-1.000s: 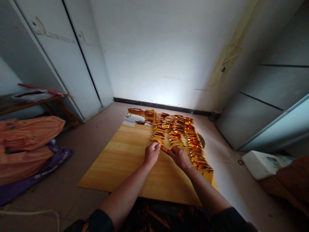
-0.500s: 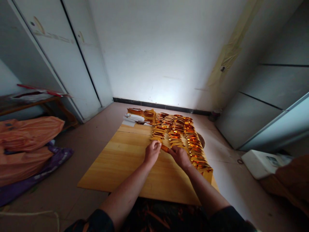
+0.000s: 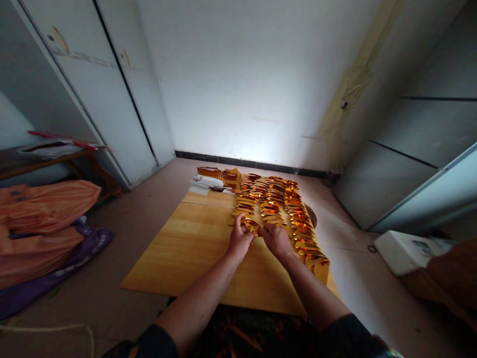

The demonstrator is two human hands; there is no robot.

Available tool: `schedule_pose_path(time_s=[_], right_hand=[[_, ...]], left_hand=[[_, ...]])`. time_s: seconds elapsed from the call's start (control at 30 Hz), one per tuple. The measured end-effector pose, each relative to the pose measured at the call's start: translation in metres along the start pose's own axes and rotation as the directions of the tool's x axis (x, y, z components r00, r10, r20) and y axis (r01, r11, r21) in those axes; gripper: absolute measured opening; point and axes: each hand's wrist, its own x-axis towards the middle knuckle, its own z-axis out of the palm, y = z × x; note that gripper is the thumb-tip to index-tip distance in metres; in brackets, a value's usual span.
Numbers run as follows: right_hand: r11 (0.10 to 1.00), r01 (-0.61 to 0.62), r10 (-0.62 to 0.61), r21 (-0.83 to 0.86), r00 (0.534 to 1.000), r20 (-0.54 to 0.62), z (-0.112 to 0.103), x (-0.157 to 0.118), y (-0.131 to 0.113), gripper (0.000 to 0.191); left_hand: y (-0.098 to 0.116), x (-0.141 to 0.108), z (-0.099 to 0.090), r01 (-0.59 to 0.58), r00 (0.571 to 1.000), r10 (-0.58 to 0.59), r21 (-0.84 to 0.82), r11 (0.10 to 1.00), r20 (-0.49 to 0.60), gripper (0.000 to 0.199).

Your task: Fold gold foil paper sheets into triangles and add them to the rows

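A small piece of shiny gold foil paper (image 3: 252, 226) is held between my two hands above the wooden board. My left hand (image 3: 240, 237) pinches its left end, thumb and fingers curled round the edge. At the other end, the fingers of my right hand (image 3: 275, 238) are closed on it. The piece looks partly opened out, with a curved, hollow shape. Just beyond my hands stand rows of folded gold foil pieces (image 3: 274, 194), several to a row, reaching down the board's right side.
The wooden board (image 3: 179, 248) lies before me. At its far left are a white bundle (image 3: 208, 182) and stacked brown-gold sheets (image 3: 231, 178). Orange and purple bags (image 3: 48, 206) lie left on the floor; a white box (image 3: 398, 251) stands right. Cabinets flank the white wall.
The foil piece was a narrow flat strip between my hands; now it is spread into a wider, hollow shape. My left hand has shifted slightly right, closer to my right hand.
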Motion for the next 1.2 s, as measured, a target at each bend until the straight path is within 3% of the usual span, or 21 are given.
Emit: schedule_pose_path(time_s=[0.17, 0.4, 0.73, 0.87, 0.97, 1.2], right_hand=[[0.999, -0.033, 0.032, 0.016, 0.999, 0.023, 0.001, 0.002, 0.000, 0.029], [0.998, -0.041, 0.039, 0.042, 0.998, 0.056, 0.001, 0.006, 0.007, 0.028], [0.952, 0.019, -0.046, 0.306, 0.996, 0.080, 0.006, 0.017, 0.011, 0.015], [0.942, 0.066, -0.097, 0.329, 0.992, 0.078, 0.010, 0.019, 0.011, 0.017], [0.946, 0.042, -0.071, 0.323, 0.994, 0.078, 0.010, 0.020, 0.012, 0.018], [0.942, -0.013, -0.020, 0.336, 0.995, 0.095, 0.007, 0.017, 0.007, 0.017]], left_hand=[[-0.005, 0.002, -0.005, 0.024, 0.999, -0.024, 0.006, 1.000, 0.032, 0.081], [-0.006, 0.003, -0.007, -0.035, 0.997, 0.026, 0.109, 0.993, 0.078, 0.082], [0.001, 0.000, -0.010, -0.104, 0.992, 0.074, 0.338, 0.935, 0.102, 0.084], [-0.002, -0.001, -0.011, -0.158, 0.977, 0.101, 0.322, 0.933, 0.186, 0.085], [-0.005, 0.000, -0.014, -0.191, 0.960, 0.126, 0.257, 0.947, 0.249, 0.086], [-0.010, 0.002, -0.021, -0.146, 0.949, 0.095, 0.154, 0.977, 0.301, 0.090]])
